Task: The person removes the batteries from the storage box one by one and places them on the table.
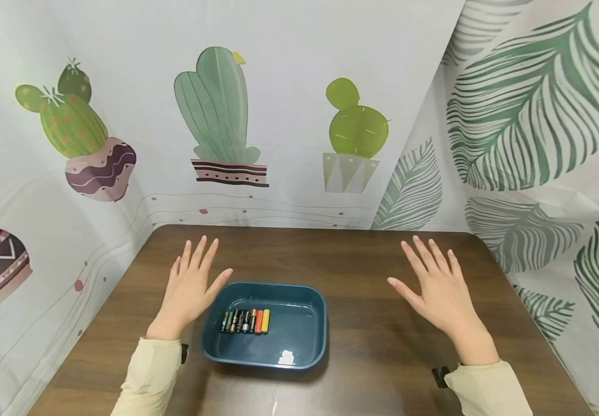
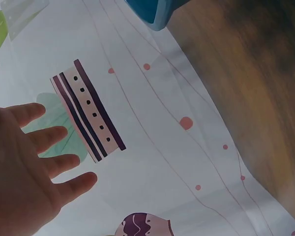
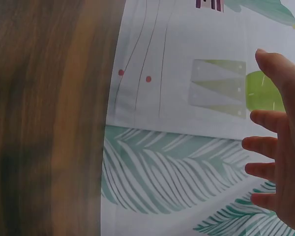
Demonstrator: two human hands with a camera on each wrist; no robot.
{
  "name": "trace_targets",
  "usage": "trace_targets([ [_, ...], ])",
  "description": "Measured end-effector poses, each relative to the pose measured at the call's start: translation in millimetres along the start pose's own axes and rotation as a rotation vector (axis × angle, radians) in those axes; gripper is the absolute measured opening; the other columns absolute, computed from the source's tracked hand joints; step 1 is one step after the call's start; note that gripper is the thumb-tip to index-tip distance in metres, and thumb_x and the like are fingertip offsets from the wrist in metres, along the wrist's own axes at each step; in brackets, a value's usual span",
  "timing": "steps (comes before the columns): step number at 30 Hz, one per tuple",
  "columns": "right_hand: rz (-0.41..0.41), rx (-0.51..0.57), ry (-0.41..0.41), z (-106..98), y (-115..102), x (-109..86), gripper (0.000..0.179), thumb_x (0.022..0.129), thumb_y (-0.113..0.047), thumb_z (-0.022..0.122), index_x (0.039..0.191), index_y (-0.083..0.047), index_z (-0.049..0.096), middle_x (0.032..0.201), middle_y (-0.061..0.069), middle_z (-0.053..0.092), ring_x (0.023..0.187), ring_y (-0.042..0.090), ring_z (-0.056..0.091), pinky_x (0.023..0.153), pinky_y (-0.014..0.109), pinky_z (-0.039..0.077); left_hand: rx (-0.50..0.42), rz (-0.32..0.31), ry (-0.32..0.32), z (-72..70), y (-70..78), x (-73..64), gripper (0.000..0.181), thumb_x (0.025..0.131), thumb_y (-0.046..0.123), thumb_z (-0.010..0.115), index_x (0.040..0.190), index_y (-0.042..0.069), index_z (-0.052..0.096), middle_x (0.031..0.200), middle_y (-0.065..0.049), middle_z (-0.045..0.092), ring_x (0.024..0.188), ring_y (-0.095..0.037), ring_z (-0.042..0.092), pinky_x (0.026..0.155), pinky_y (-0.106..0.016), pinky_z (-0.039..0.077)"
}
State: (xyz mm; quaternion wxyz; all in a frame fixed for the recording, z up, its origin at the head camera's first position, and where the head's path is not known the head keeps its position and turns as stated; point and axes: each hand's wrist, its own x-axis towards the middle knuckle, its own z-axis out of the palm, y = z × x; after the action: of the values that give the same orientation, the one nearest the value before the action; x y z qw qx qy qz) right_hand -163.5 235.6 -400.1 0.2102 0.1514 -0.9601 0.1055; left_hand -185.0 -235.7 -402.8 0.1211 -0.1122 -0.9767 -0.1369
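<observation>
A blue rectangular tray (image 1: pixel 299 323) with raised walls sits left of centre on the table. Inside it, toward its left side, several batteries (image 1: pixel 246 321) lie side by side in a row; most are dark, with an orange and a yellow one at the right end. My left hand (image 1: pixel 187 292) is spread beside the tray's left end, fingers extended and holding nothing. In the left wrist view, the tray's corner (image 2: pixel 160 19) shows at the top. Farther off to the right, my right hand (image 1: pixel 442 294) is likewise spread and holds nothing.
The brown wooden table (image 1: pixel 362 370) has rounded far corners. Behind it and along the sides hangs a white cloth (image 1: pixel 289 86) printed with cacti and leaves. Dark bands show at both wrists, below pale sleeves (image 1: pixel 148 370).
</observation>
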Motion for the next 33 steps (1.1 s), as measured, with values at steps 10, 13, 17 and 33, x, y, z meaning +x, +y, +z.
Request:
trace_targets([
  [10,-0.051,0.018,0.004,1,-9,3.8,0.076,0.089,-0.055,0.057,0.149,-0.014,0.037,0.151,0.013,0.035,0.140,0.037,0.026,0.114,0.057,0.012,-0.021,0.022,0.001,-3.5,-0.4,-7.9,0.071,0.098,0.050,0.046,0.153,0.013,0.024,0.157,-0.018,0.019,0.144,-0.041,0.007,0.108,-0.066,0.017],
  [13,-0.069,0.030,0.012,2,-13,5.2,0.074,0.089,-0.054,0.057,0.148,-0.013,0.039,0.151,0.012,0.037,0.139,0.037,0.028,0.113,0.057,0.015,-0.031,0.024,-0.002,-4.0,-1.2,-10.6,0.070,0.098,0.049,0.047,0.153,0.013,0.025,0.157,-0.017,0.021,0.144,-0.040,0.009,0.106,-0.067,0.020],
  [17,-0.091,0.041,0.014,5,-17,6.7,0.073,0.090,-0.053,0.057,0.147,-0.013,0.039,0.150,0.012,0.038,0.137,0.037,0.031,0.112,0.057,0.016,-0.044,0.027,-0.001,-3.6,-1.9,-13.4,0.067,0.097,0.044,0.051,0.151,0.011,0.030,0.155,-0.018,0.024,0.144,-0.040,0.013,0.104,-0.068,0.023],
  [33,-0.126,0.076,-0.050,18,-32,7.5,0.076,0.091,-0.055,0.054,0.151,-0.016,0.031,0.152,0.011,0.034,0.139,0.036,0.029,0.111,0.058,0.016,-0.215,0.049,-0.068,5.8,-11.5,-21.6,0.059,0.097,0.028,0.057,0.145,-0.001,0.037,0.146,-0.024,0.038,0.134,-0.044,0.032,0.104,-0.063,0.029],
])
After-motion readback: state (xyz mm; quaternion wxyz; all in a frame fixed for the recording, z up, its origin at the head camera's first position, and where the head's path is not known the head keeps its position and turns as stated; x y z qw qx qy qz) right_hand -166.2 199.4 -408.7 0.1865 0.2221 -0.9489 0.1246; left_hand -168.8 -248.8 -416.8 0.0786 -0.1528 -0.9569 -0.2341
